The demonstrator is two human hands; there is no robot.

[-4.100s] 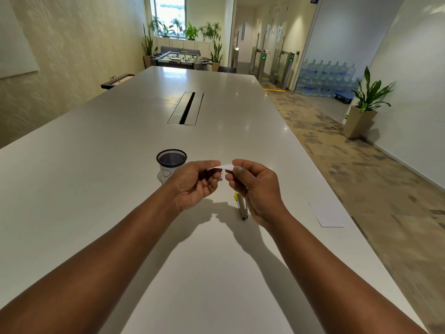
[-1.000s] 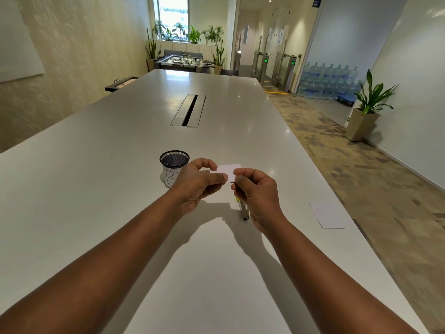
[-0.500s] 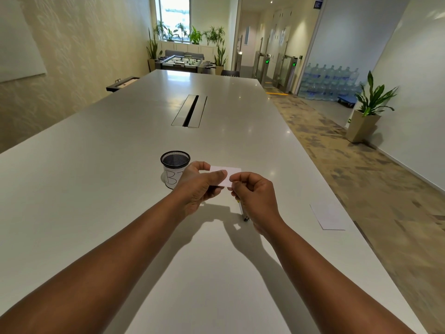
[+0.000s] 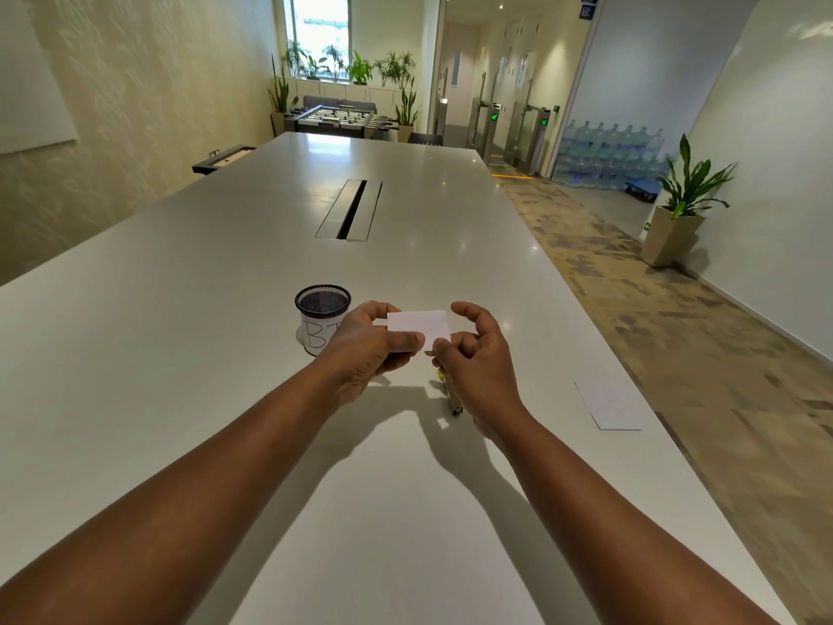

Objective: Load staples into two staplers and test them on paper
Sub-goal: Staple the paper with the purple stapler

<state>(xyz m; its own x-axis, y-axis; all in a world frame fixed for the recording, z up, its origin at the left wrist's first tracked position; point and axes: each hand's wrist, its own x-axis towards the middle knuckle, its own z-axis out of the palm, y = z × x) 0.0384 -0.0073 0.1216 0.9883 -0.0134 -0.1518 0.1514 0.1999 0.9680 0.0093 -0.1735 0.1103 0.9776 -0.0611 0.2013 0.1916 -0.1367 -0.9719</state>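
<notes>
head view: both hands point(image 4: 369, 349) point(image 4: 478, 358) pinch a white card point(image 4: 419, 327) above a long white table point(image 4: 180, 309).

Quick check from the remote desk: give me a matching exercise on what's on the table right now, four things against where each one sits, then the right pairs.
Things:
1. small white box
2. mesh cup
3. stapler
4. sheet of paper

Places:
A. flat on the table near its right edge
B. on the table under the right hand, mostly hidden
C. held above the table, pinched by the left hand and the right hand
D. standing on the table, left of the left hand

Pairs: 1-C, 2-D, 3-B, 4-A
</notes>
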